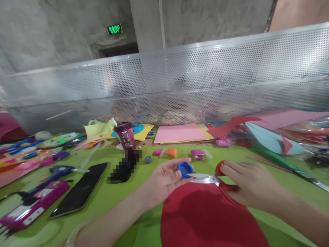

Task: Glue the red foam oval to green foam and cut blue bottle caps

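Observation:
My left hand pinches a blue bottle cap between thumb and fingers, its hollow side facing me. In my right hand is a pair of scissors with red handles, fingers through the loops. Their blades are parted and point left, with the upper tip at the cap's rim; whether it touches I cannot tell. Below both hands lies a red sheet with a rounded edge. Just beyond my left hand are a grey cap and a small bag of orange clay.
At left lie a black phone, a purple power strip and a blue glue gun. A lidded drink cup stands behind. Pink paper lies at the back, before a perforated metal panel. A green-handled knife-like tool is at right.

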Available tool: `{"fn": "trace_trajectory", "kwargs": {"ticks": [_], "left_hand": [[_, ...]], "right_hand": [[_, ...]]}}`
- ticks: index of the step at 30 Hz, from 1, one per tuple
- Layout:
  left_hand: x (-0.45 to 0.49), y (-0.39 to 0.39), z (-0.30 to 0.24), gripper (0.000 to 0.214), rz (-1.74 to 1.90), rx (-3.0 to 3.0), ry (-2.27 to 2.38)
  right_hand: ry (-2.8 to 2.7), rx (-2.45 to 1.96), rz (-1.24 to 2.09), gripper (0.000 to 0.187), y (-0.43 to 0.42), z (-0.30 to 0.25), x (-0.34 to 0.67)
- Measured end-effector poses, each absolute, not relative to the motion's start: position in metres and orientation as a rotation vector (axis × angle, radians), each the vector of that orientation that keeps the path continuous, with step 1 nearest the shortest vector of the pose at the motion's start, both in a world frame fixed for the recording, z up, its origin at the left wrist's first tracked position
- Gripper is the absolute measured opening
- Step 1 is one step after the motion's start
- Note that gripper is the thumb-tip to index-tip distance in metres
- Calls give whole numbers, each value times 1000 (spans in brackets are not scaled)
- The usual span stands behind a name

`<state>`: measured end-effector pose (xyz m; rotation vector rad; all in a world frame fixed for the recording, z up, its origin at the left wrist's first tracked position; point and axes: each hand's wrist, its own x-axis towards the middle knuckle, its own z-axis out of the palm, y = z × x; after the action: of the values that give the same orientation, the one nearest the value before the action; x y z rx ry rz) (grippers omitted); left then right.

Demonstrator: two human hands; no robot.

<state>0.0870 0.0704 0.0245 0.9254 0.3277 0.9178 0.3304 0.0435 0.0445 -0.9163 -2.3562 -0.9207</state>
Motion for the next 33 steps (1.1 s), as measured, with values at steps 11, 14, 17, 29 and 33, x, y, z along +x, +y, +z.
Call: {"fn": "trace_trajectory", "kwargs": {"ticks": [11, 14, 17, 29, 33], "left_hand": [[88, 72, 23, 31, 935, 938, 336], [87, 72, 23, 31, 928, 931, 342], [87, 72, 24, 31, 924, 932, 347], [88, 72, 23, 32, 921, 871, 336], [87, 72, 24, 31, 926, 861, 351]], "right_hand": [[-2292, -906, -1114, 19, 48, 45, 331], [-2276, -914, -1124, 19, 47, 45, 331], [-2257, -925, -1118, 17, 46, 44, 330], [-2215, -965, -1220, 27, 43, 45, 332], [-2182, -1012, -1090, 23, 44, 44, 332]]}}
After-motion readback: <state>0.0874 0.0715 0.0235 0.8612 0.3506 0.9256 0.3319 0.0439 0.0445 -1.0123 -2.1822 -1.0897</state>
